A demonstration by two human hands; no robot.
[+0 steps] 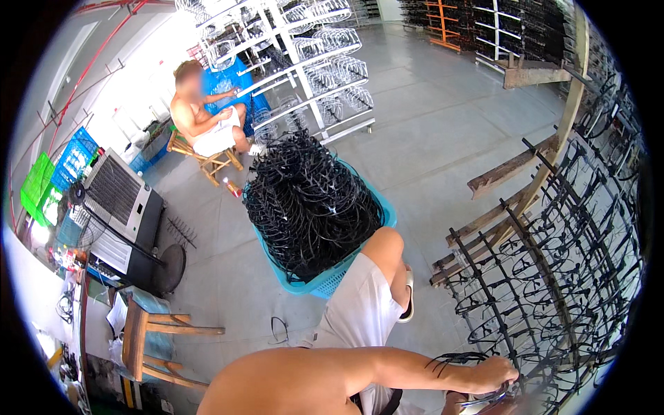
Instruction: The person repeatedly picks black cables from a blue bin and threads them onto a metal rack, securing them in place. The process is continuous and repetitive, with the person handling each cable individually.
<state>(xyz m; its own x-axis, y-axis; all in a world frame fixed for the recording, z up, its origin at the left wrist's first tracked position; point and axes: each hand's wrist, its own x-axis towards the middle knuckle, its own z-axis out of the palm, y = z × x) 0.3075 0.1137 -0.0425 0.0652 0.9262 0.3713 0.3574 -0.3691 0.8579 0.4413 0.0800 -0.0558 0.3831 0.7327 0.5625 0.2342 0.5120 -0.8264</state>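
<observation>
My left arm reaches across to the lower right, and my left hand (494, 373) is closed at the edge of a rack. Thin black curved frames (460, 358) stick out beside that hand and over the forearm; the fingers appear wrapped round them. Low at the picture's edge, my right hand (501, 406) shows only partly, blurred and close under the left one, so its fingers cannot be made out. Beside both hands stands the rack (532, 238), its dark bars hung with many similar black frames. A turquoise basket (328, 285) heaped with black frames (311, 200) stands in front of my legs.
A person (200, 114) sits on a bamboo stool (207, 162) near a white rack (304, 69) of clear frames. At left are an air cooler (117, 200), a fan base (168, 268) and a wooden stool (135, 339). Wooden boards (512, 173) jut from the right rack.
</observation>
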